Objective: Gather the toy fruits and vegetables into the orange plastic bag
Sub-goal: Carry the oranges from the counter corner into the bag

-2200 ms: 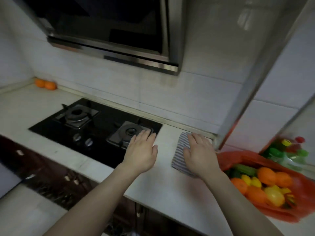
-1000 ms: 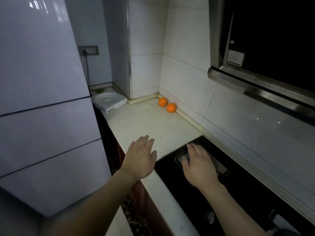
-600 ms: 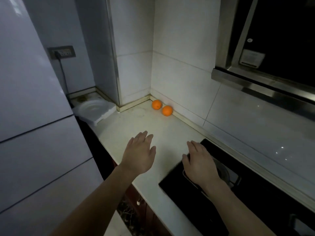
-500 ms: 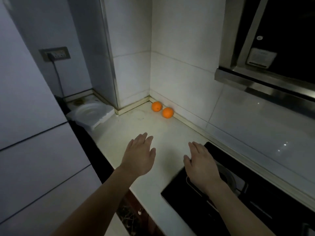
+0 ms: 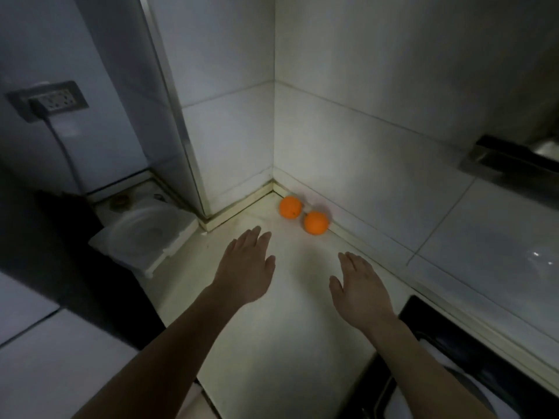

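Two toy oranges lie side by side in the back corner of the white counter, one orange nearer the corner and the other orange to its right against the tiled wall. My left hand hovers flat over the counter, fingers straight, a short way in front of the oranges. My right hand is also flat and empty, a little further back and to the right. The orange plastic bag is out of view.
A white foam tray with a clear lid sits at the counter's left end. The black stove is at the lower right. A wall socket with a plug is at the left, and the range hood edge at the right.
The view has swung left from the stove and the bag to the counter corner. Both hands have moved forward toward the two oranges, which look larger and closer now.
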Demonstrator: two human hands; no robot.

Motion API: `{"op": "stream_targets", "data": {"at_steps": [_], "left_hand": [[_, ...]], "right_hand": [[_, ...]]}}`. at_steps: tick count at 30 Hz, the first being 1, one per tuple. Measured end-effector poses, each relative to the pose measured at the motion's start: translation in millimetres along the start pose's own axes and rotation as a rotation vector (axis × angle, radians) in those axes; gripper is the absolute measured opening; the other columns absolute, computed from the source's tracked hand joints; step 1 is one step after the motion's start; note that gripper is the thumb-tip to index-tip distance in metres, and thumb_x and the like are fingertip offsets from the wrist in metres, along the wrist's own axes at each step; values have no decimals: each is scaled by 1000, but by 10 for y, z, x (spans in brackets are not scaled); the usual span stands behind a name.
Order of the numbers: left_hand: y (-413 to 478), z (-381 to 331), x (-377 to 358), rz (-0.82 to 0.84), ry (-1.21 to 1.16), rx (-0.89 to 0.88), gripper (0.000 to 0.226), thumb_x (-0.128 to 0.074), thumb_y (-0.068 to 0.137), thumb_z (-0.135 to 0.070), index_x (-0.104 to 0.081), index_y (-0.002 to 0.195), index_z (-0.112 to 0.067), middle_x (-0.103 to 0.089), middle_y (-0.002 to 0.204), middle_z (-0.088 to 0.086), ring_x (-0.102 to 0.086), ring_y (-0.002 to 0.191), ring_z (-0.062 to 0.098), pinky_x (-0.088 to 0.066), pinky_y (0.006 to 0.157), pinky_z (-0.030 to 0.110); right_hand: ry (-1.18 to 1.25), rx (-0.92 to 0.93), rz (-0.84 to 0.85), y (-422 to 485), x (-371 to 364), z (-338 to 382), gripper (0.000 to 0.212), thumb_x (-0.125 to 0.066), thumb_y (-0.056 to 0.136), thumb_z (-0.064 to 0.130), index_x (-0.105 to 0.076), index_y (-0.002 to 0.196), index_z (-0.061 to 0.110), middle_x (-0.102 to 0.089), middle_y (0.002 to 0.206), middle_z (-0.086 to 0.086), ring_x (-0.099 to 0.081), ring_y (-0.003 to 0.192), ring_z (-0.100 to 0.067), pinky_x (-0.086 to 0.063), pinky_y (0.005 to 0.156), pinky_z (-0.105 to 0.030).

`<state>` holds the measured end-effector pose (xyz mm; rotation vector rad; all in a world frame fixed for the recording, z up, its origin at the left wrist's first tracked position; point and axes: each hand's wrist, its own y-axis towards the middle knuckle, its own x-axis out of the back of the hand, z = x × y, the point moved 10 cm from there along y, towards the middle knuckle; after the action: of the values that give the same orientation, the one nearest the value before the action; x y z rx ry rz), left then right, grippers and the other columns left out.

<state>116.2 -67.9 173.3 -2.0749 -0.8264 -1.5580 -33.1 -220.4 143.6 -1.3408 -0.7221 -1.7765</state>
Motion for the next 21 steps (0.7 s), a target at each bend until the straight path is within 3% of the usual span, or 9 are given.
{"op": "stream_targets", "data": {"at_steps": [3, 7, 12, 16, 21], "left_hand": [[551, 169, -46, -20, -18, -38, 58, -34, 102, -39, -19, 153, -18, -15, 161, 7, -12, 148, 23, -15, 121, 41], [1344, 395, -327, 9, -13, -86, 60, -35, 101, -40, -19, 153, -17, -15, 161, 8, -14, 148, 25, -18, 120, 43], [2264, 472, -845, 63, -57, -196, 69, -48, 97, -40, -16, 153, -15, -17, 160, 9, -19, 146, 26, -22, 116, 38], [2837, 524, -1236, 80, -110, -281, 75, -59, 89, -40, -22, 152, -23, -22, 157, 8, -31, 138, 29, -38, 106, 43], [3165, 559, -1728, 159, -143, -295, 81, -68, 84, -41, -22, 150, -32, -13, 158, 0, -38, 131, 31, -45, 98, 43]], "right_hand": [[-30, -26, -12, 495, -36, 6, 67, -28, 92, 45, -31, 147, 8, -34, 152, -14, -29, 140, -30, -20, 116, -39], [-49, -91, -23, 1251, -181, -79, 61, -38, 96, 41, -29, 148, 9, -35, 150, -10, -30, 138, -28, -25, 114, -38], [-45, -169, 32, 2049, -568, -259, 63, -41, 96, 41, -21, 150, 15, -28, 154, -6, -24, 141, -24, -26, 113, -38], [-35, -204, 72, 2433, -955, -356, 71, -49, 92, 45, -17, 151, 19, -27, 153, -4, -27, 138, -24, -34, 108, -39], [-36, -229, 84, 2609, -1315, -357, 81, -55, 89, 45, -7, 152, 26, -11, 159, -2, -19, 143, -26, -33, 109, -39]]}}
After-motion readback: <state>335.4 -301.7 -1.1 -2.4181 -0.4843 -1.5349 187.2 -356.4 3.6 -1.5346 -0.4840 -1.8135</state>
